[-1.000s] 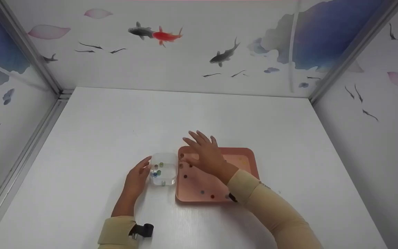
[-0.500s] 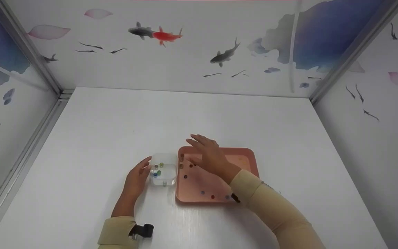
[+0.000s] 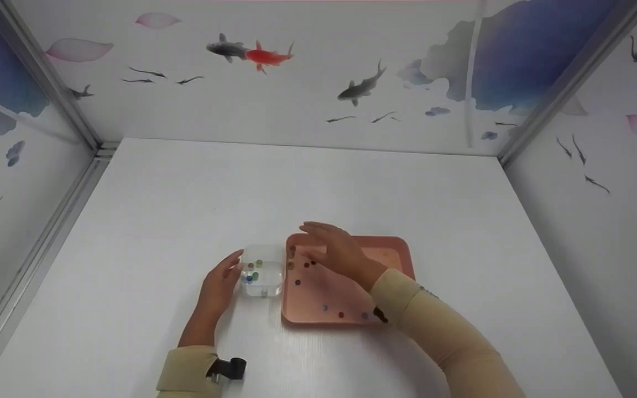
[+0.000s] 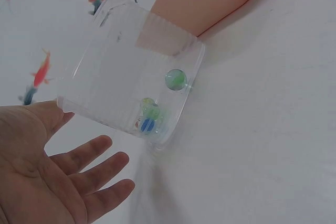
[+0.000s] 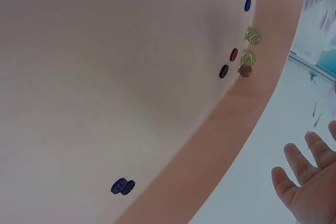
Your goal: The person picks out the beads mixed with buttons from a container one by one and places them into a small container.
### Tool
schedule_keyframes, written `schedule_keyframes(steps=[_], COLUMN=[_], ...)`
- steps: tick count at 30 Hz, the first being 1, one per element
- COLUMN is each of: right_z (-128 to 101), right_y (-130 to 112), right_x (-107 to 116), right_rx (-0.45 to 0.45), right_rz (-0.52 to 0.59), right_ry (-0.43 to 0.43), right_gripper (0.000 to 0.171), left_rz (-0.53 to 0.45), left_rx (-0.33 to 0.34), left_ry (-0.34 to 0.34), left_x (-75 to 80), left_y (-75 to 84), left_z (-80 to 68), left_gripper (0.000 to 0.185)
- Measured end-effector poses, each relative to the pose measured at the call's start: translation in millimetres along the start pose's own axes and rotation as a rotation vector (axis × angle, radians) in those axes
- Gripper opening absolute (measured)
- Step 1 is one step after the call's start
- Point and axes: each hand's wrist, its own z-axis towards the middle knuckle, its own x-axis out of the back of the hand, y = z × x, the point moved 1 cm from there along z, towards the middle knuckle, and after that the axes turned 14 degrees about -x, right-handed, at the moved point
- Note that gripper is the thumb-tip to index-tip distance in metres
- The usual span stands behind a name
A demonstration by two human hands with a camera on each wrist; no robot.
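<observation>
Left grip (image 3: 219,284) released, fingers loose, touching left side of clear box (image 4: 105,72). Box on white surface (image 3: 307,188), just left of pink tray (image 3: 318,293); green and blue marbles (image 4: 176,80) inside. Right grip (image 3: 340,251) also released, fingers straight, above tray's far left part. More marbles (image 5: 253,36) along tray's left wall; dark and red buttons (image 5: 224,71) near them.

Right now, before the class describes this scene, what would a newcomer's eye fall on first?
Probably the pink tray, the boldest patch of colour on the white table, with the right hand over its far side. Next, the clear container just left of it, beside the left hand, with colourful marbles inside. On the wall behind, a red fish stands out too.
</observation>
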Motion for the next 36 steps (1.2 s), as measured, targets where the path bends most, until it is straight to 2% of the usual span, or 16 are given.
schedule_keyframes(steps=[11,16,29,36], right_z=[1.7,3.9,8.5,11.4], right_y=[3.6,5.5,4.9,3.2], right_x=[-0.4,-2.3,-7.5,-9.8], right_rx=[-0.120,-0.184,-0.289,-0.317], right_rz=[0.132,0.142,0.297,0.381], right_ry=[-0.068,-0.096,-0.166,-0.181], right_gripper=[0.049,0.048,0.041,0.038], left_rz=[0.021,0.021,0.007,0.011], left_rx=[-0.009,0.002,0.005,0.002], left_ry=[0.006,0.003,0.000,0.006], left_x=[-0.2,-0.1,0.3,0.6], left_y=[0.2,0.5,0.5,0.3], left_z=[-1.2,-0.5,0.0,-0.6], left_gripper=[0.044,0.044,0.044,0.044])
